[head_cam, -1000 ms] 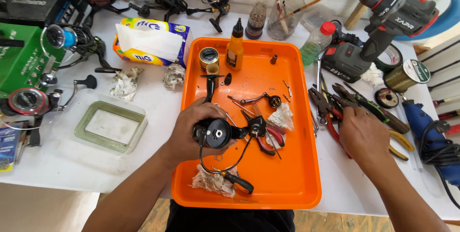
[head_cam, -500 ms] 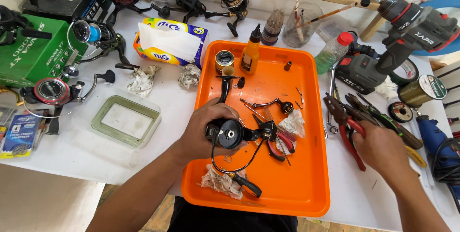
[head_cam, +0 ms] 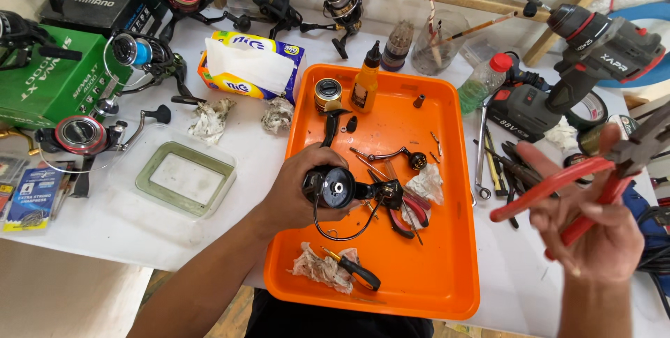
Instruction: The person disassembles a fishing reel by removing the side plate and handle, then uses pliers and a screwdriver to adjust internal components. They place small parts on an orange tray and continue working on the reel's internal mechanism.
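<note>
Here, the black fishing reel (head_cam: 335,188) sits gripped in the left hand (head_cam: 296,191) above the orange tray (head_cam: 447,268). The right hand (head_cam: 593,230) clasps red-handled pliers (head_cam: 558,184), raised beside the tray, near a cordless drill (head_cam: 593,45).

The tray (head_cam: 447,268) is bright orange. The fishing reel (head_cam: 342,188) is black. The pliers (head_cam: 558,191) have red handles. The little bottle (head_cam: 365,87) is orange with a black top. The tissue box (head_cam: 241,76) is yellow and blue. The big box (head_cam: 52,83) is green. The table (head_cam: 230,170) is white.
</note>
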